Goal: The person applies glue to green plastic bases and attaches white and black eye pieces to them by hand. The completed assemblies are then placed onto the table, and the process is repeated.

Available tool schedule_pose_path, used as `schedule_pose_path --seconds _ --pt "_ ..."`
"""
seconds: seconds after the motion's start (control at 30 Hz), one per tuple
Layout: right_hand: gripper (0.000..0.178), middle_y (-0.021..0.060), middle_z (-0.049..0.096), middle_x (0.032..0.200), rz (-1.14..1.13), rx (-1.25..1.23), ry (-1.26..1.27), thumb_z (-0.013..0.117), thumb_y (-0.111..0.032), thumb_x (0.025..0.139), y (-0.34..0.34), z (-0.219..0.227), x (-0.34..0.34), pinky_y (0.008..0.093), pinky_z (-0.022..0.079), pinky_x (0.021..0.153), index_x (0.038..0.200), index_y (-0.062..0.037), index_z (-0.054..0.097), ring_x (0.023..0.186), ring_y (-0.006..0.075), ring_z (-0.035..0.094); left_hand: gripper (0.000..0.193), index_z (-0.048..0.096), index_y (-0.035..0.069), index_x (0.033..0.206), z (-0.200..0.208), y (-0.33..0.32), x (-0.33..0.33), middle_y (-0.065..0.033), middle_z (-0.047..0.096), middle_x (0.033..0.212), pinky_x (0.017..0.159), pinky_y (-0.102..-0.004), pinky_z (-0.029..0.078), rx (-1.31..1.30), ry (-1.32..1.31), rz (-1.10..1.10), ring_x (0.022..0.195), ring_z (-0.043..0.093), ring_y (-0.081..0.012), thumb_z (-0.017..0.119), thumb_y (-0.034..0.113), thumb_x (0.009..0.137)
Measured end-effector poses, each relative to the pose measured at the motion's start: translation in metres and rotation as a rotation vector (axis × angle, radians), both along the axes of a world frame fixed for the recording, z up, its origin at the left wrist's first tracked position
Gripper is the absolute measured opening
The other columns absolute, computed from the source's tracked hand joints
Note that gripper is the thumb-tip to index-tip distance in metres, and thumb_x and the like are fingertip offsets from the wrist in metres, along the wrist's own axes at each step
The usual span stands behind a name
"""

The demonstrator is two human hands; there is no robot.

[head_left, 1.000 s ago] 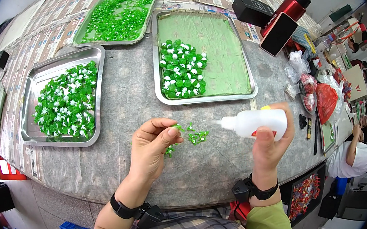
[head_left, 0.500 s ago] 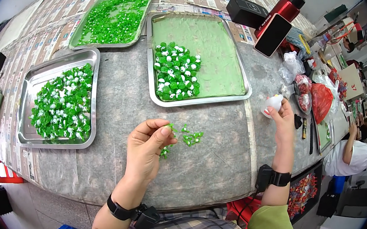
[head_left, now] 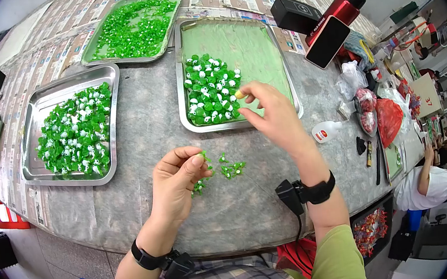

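My left hand [head_left: 175,181] is closed over the middle of the table, thumb and forefinger pinching a small green plastic piece [head_left: 205,157]. Just right of it lie several loose green pieces [head_left: 233,169]. My right hand [head_left: 273,114] reaches over the near edge of the green-lined tray [head_left: 263,51], thumb and forefinger apart and nothing seen between them. Its forefinger, with a yellowish tip, is beside a heap of green-and-white round beads [head_left: 211,88] in the tray's left part. A small white bottle [head_left: 327,131] rests on the table to the right of my right forearm.
A metal tray [head_left: 112,119] at left holds green-and-white pieces; another tray [head_left: 160,54] behind holds smaller green ones. At right are a phone [head_left: 327,42], a red flask [head_left: 344,10], a black box [head_left: 294,12] and plastic bags [head_left: 388,119]. A person [head_left: 427,181] sits far right.
My right hand has let go of the white bottle, now on the table, and moved left to the bead heap, its fingers spread. My left hand keeps its pinch, nearly still.
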State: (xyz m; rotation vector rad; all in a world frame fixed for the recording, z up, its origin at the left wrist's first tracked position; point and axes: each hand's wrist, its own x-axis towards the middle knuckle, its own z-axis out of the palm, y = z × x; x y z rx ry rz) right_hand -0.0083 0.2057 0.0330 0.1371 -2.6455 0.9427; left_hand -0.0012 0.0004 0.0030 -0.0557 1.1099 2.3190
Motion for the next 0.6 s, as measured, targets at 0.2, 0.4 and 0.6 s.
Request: schedule_pose_path --seconds 0.2,0.4,0.6 --pt "0.028 0.0099 0.051 0.078 0.005 0.234 0.03 0.055 0.0 0.064 -0.007 -0.029 -0.025 0.0343 0.041 0.065 0.089 -0.0034 0.042 0.074 0.0266 0.051 0.011 0.054 0.002 0.086 0.001 0.0 0.0 -0.0041 0.056 0.074 0.062 -0.0251 0.048 0.013 -0.007 -0.014 0.067 0.054 -0.0105 0.055 0.008 0.076" --pt "0.028 0.0093 0.052 0.079 0.078 -0.247 -0.13 0.056 0.0 0.068 -0.035 0.018 0.022 0.0275 0.044 0.054 0.092 -0.0031 0.042 0.066 0.0198 0.056 0.012 0.053 0.003 0.085 0.001 -0.005 0.002 -0.0055 0.057 0.077 0.062 -0.0248 0.048 0.006 0.007 -0.05 0.07 0.056 -0.012 0.056 0.009 0.076" --pt "0.033 0.0097 0.053 0.081 0.134 -0.319 -0.059 0.055 0.004 0.069 -0.048 0.0 0.054 0.0263 0.046 0.057 0.099 -0.003 0.043 0.067 0.0184 0.058 0.013 0.055 0.001 0.086 0.0 0.002 0.004 -0.0073 0.058 0.083 0.064 -0.0246 0.048 0.008 0.089 -0.124 0.074 0.056 -0.0127 0.057 0.009 0.075"
